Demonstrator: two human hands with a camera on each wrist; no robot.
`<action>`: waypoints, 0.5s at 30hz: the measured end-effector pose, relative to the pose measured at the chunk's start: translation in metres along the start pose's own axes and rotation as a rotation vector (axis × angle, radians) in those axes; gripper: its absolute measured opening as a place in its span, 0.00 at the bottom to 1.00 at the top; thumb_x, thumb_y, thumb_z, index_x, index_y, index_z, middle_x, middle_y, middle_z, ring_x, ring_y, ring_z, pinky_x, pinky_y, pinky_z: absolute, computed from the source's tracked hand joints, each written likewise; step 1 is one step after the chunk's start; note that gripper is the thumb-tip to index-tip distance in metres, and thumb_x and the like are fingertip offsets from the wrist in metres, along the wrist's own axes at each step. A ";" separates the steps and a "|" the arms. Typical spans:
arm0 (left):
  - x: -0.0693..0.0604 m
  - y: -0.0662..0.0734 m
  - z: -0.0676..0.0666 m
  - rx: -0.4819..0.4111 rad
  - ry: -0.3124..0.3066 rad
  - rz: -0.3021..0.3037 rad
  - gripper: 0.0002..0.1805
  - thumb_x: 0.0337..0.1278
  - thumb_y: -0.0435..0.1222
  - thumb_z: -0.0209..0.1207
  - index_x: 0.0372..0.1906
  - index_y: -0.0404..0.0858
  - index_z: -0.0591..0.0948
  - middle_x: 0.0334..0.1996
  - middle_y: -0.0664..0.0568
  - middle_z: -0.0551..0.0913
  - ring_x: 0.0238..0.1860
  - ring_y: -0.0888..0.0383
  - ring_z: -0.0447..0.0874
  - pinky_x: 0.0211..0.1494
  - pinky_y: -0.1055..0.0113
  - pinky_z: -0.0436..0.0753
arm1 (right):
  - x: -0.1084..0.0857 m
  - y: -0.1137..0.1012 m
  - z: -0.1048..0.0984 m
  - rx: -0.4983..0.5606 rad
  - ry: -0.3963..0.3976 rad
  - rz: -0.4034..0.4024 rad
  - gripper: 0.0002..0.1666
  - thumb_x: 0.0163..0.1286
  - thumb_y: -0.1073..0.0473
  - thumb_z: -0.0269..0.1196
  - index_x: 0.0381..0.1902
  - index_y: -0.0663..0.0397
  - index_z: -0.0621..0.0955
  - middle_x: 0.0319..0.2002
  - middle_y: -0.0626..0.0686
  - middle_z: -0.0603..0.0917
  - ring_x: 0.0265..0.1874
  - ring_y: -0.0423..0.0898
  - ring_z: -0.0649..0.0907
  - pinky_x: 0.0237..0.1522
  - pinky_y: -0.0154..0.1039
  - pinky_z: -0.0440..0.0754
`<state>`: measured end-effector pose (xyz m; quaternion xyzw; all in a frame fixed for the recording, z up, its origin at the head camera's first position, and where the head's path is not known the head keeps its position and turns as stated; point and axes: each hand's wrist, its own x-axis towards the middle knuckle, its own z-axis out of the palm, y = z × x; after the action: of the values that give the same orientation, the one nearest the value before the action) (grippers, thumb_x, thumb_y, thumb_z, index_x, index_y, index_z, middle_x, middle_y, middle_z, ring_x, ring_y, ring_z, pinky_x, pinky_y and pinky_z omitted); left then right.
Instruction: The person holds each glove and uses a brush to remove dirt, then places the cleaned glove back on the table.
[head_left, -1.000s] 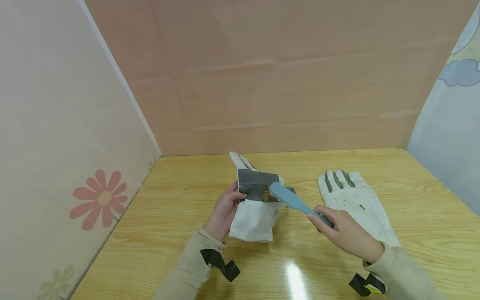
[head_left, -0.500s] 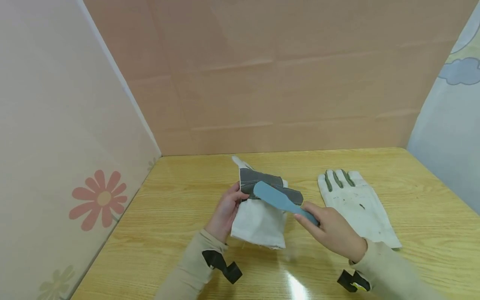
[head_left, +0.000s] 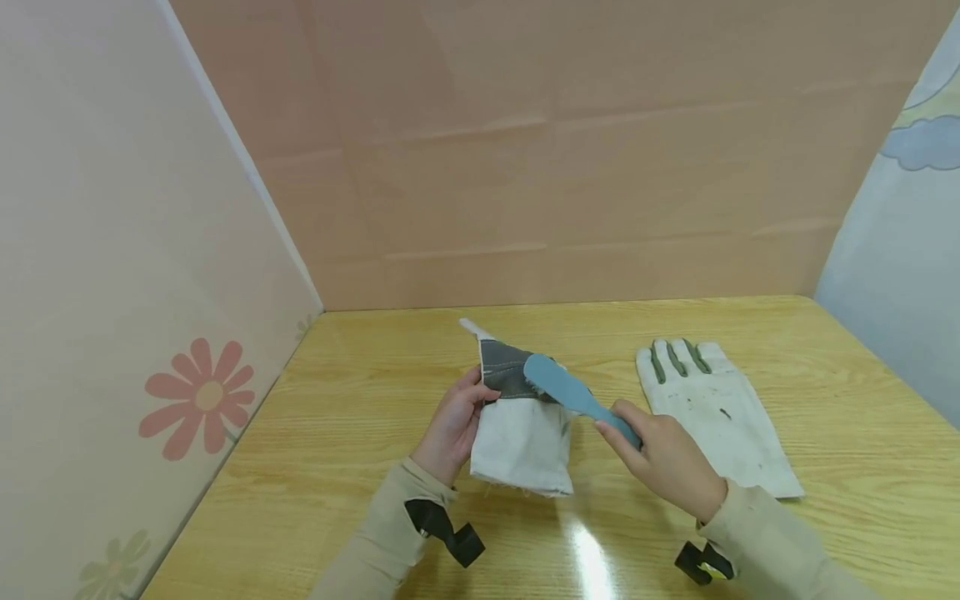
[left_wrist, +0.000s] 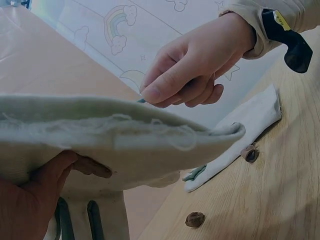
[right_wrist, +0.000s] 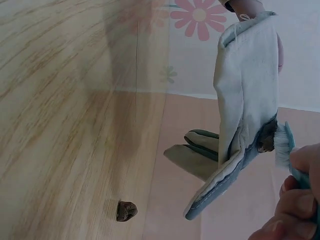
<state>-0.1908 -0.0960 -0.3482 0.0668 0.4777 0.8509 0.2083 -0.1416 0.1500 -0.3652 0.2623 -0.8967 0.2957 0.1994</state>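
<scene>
My left hand (head_left: 453, 421) holds a white work glove (head_left: 521, 446) with a grey palm patch (head_left: 501, 367) up off the table, thumb on the patch. My right hand (head_left: 667, 458) grips the handle of a blue scrub brush (head_left: 564, 389), whose head lies over the patch in the head view. White bristles (right_wrist: 281, 147) face a dark brown smear (right_wrist: 266, 137) on the patch in the right wrist view; whether they touch it is hard to tell. That glove's green-trimmed fingers (right_wrist: 197, 155) hang below the cuff.
A second white glove (head_left: 720, 421) with green finger trim and small dark marks lies flat at the right on the wooden table (head_left: 360, 375). Brown lumps (left_wrist: 195, 219) sit on the tabletop. A papered wall (head_left: 555, 167) stands behind, with printed panels on both sides.
The brush has swept left across the patch, then back a little to the right. My right hand has shifted left overall. The held glove has tilted slightly in my left hand.
</scene>
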 end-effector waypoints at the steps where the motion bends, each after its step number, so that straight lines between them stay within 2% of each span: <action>1: 0.000 0.000 0.000 -0.003 0.002 -0.002 0.35 0.57 0.21 0.35 0.72 0.37 0.50 0.69 0.41 0.60 0.53 0.63 0.74 0.49 0.73 0.77 | 0.000 0.001 0.000 0.000 0.000 0.004 0.13 0.67 0.63 0.57 0.24 0.47 0.68 0.14 0.37 0.55 0.12 0.26 0.50 0.16 0.24 0.56; 7: 0.000 0.001 0.000 -0.018 0.017 -0.011 0.36 0.58 0.21 0.34 0.73 0.39 0.49 0.71 0.39 0.54 0.63 0.55 0.67 0.49 0.73 0.77 | 0.002 0.003 0.002 0.024 -0.001 0.027 0.15 0.68 0.62 0.56 0.22 0.47 0.66 0.14 0.38 0.55 0.12 0.27 0.50 0.15 0.24 0.56; 11: 0.001 0.001 0.000 -0.025 0.042 -0.010 0.35 0.58 0.22 0.34 0.73 0.38 0.49 0.70 0.39 0.57 0.55 0.61 0.74 0.48 0.73 0.77 | 0.001 0.001 0.002 0.097 0.010 0.023 0.14 0.68 0.64 0.56 0.23 0.48 0.66 0.14 0.38 0.56 0.12 0.26 0.51 0.14 0.24 0.57; 15: 0.001 0.001 -0.001 -0.045 0.059 0.000 0.34 0.58 0.22 0.35 0.72 0.38 0.50 0.62 0.46 0.66 0.47 0.67 0.77 0.48 0.74 0.77 | 0.000 -0.002 0.004 0.129 0.001 -0.020 0.13 0.68 0.65 0.56 0.25 0.48 0.67 0.15 0.37 0.57 0.13 0.25 0.52 0.14 0.24 0.58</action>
<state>-0.1920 -0.0966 -0.3482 0.0370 0.4642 0.8631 0.1954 -0.1411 0.1461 -0.3677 0.2835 -0.8729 0.3509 0.1857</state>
